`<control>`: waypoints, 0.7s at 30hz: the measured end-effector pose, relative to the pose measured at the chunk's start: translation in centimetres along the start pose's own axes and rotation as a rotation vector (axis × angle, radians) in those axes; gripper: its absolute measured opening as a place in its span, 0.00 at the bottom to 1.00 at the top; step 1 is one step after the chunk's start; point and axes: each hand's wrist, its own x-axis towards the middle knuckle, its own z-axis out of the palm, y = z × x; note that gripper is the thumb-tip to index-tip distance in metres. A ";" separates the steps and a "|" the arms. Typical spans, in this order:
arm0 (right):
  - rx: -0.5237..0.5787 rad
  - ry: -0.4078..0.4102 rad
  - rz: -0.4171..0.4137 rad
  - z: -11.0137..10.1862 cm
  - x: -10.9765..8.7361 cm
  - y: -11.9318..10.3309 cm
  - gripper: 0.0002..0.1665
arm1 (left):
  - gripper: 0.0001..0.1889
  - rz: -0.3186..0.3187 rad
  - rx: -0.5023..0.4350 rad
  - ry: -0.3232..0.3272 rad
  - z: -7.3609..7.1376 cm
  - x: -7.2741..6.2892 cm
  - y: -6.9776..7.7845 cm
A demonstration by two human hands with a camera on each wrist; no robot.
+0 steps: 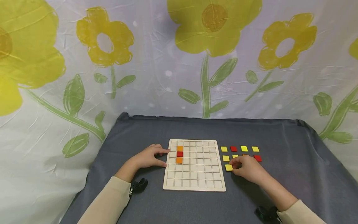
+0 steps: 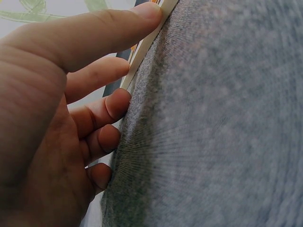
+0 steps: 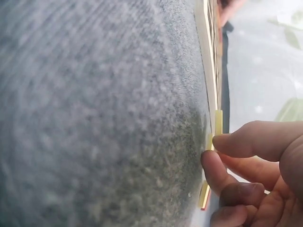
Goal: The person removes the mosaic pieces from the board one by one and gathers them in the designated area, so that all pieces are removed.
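A pale wooden grid board [image 1: 199,183] lies on the cloth, with two orange tiles and a red tile [image 1: 180,154] stacked in one column near its left side. My left hand [image 1: 151,157] rests against the board's left edge, thumb and fingertips touching it; the left wrist view shows the thumb [image 2: 147,14] on the rim. To the right of the board, my right hand [image 1: 249,169] pinches a yellow square tile [image 1: 228,168] between thumb and fingers. That tile [image 3: 218,122] shows edge-on in the right wrist view. The hand partly covers the loose tiles behind it.
Rows of loose yellow and red tiles lie right of the board, among them a yellow tile [image 1: 224,149], a red tile [image 1: 233,148] and another red tile [image 1: 257,158]. Dark grey cloth [image 1: 190,208] covers the table. A flower-printed curtain [image 1: 156,77] hangs behind.
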 end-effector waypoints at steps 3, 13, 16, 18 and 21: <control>-0.010 0.003 -0.016 0.1 0.1 0.0 0.13 | 0.37 -0.002 -0.001 -0.001 0.0 0.0 0.1; 0.000 -0.015 0.013 0.4 0.3 -0.2 0.11 | 0.37 0.000 -0.001 -0.003 -0.1 -0.2 0.1; 0.004 -0.014 0.017 0.4 0.3 -0.2 0.11 | 0.37 0.004 -0.005 -0.002 -0.1 -0.2 0.2; 0.008 -0.014 0.016 0.4 0.3 -0.2 0.11 | 0.37 0.002 -0.006 -0.002 -0.2 -0.2 0.2; 0.014 -0.018 0.017 0.4 0.3 0.1 0.13 | 0.37 0.001 -0.009 -0.004 -0.1 -0.2 0.2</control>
